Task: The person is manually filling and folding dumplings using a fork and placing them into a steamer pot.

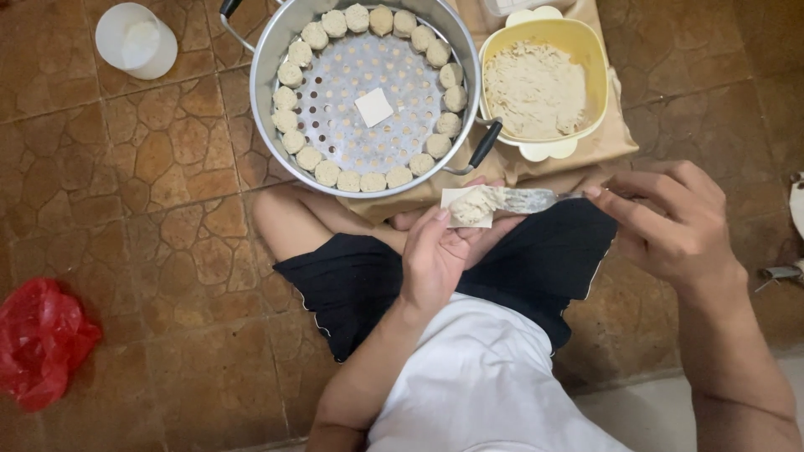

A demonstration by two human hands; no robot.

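My left hand [435, 255] holds a small square dumpling wrapper [466, 207] flat on its fingers, with a lump of pale filling on it. My right hand [670, 219] grips the handle of a metal spoon [528, 199], whose blade rests on the filling. Beyond the hands stands a round metal steamer pot [375, 94] with a perforated tray. Several formed dumplings line its rim in a ring, and one flat square wrapper [373, 107] lies at the tray's centre. A yellow bowl [543, 77] of pale filling sits to the right of the pot.
A tan cloth [607, 142] lies under the yellow bowl. A white plastic cup [136, 39] stands at the upper left on the brown tiled floor. A crumpled red plastic bag [40, 341] lies at the lower left. My crossed legs fill the space below the pot.
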